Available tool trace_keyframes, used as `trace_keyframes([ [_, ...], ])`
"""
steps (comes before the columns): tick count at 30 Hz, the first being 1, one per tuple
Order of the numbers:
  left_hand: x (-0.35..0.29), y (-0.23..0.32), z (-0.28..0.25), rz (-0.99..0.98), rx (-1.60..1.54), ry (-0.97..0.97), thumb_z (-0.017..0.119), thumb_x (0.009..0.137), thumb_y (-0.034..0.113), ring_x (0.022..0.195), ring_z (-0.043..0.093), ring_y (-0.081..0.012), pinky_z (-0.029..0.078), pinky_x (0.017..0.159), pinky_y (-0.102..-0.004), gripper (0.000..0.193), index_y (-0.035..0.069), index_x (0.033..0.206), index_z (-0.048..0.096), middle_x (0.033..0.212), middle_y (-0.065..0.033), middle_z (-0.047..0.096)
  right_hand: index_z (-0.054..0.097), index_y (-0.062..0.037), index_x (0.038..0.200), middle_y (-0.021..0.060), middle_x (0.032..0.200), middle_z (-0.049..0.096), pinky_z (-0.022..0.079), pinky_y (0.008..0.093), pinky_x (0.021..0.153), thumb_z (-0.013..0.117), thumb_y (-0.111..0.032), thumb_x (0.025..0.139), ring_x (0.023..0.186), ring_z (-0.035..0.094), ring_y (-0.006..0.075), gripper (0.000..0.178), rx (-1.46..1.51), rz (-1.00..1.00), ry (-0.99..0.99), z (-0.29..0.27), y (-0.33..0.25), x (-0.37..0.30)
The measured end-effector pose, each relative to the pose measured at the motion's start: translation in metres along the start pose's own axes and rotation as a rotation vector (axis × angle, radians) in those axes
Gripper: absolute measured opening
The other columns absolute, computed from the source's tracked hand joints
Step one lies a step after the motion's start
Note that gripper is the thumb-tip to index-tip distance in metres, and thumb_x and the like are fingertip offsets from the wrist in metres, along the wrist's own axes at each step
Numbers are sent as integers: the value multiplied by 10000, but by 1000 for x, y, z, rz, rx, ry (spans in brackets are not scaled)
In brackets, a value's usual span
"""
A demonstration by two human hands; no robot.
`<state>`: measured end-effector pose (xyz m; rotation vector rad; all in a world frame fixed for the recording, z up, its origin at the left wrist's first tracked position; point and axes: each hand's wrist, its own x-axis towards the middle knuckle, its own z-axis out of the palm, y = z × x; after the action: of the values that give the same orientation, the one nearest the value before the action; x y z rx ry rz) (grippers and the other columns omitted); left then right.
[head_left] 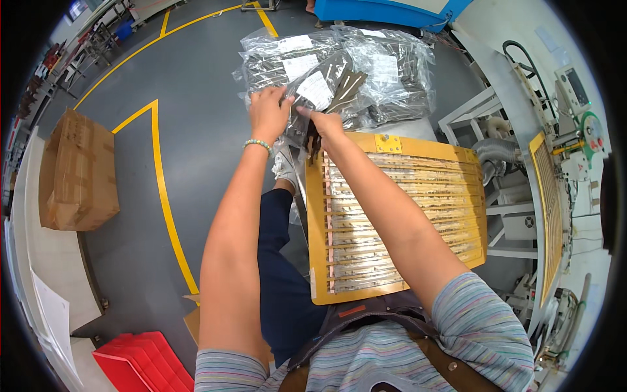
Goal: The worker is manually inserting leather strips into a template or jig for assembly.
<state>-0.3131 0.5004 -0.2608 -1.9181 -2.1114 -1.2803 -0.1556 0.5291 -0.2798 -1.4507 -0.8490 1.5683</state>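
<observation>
Clear plastic bags [287,68] packed with dark strips lie piled in front of me, with white paper labels on them. My left hand [269,112], a beaded bracelet at its wrist, has its fingers curled on the edge of the nearest bag [336,65]. Close beside it, my right hand [324,124] is closed around a bundle of dark, flat strips [347,90]. The strips fan out beyond that hand, and dark ends hang below it. Its fingers are partly hidden. Under my right forearm is a yellow slotted frame [317,228] with silvery rows.
A cardboard box [81,173] stands at the left, and a red plastic bin [144,362] at the lower left. Machinery with a grey hose [499,151] and a white metal frame [467,114] borders the right side. Yellow lines [160,163] mark the grey floor.
</observation>
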Motion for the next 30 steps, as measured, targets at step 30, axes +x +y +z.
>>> trace_keyframes([
  [30, 64, -9, 54, -540, -388, -124, 924, 751, 311, 1161, 714, -424, 548, 1009, -440, 741, -62, 1320, 633, 1232, -264, 739, 696, 70, 1112, 173, 1062, 751, 611, 431, 839, 745, -142, 888, 904, 742, 307, 312, -184, 29, -333, -51, -126, 103],
])
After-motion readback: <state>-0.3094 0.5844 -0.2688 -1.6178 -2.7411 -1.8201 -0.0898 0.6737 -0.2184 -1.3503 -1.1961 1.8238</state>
